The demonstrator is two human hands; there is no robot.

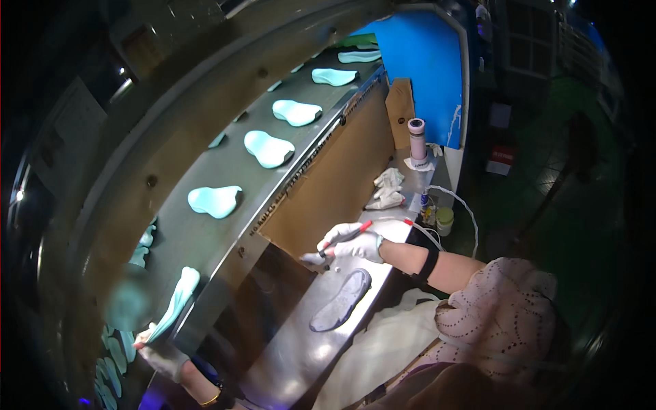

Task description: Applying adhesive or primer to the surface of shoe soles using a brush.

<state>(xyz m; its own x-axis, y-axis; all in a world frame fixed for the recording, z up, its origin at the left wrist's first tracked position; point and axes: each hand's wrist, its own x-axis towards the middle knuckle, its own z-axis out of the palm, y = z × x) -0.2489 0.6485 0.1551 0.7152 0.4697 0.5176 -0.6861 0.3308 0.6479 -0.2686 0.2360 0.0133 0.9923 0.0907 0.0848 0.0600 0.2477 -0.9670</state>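
Note:
My left hand [162,359], in a white glove with bare fingertips, pinches the lower end of a pale teal shoe sole [179,301], which stands tilted at the conveyor's near edge. My right hand [354,244], also gloved, is closed around a slim red-and-black brush-like tool [355,231] with a pale tip pointing left. A thin tube seems to run from its rear end. Below that hand, a dark grey sole-shaped piece [340,301] lies on the metal worktop [283,365], touched by neither hand.
Several teal soles [215,201] lie spaced along the dark conveyor belt [174,236]. A cardboard panel [335,178] lines its side. White gloves [388,190], a pink bottle [417,140] and a small jar [444,220] stand at the worktop's far end, near a white hose [471,222].

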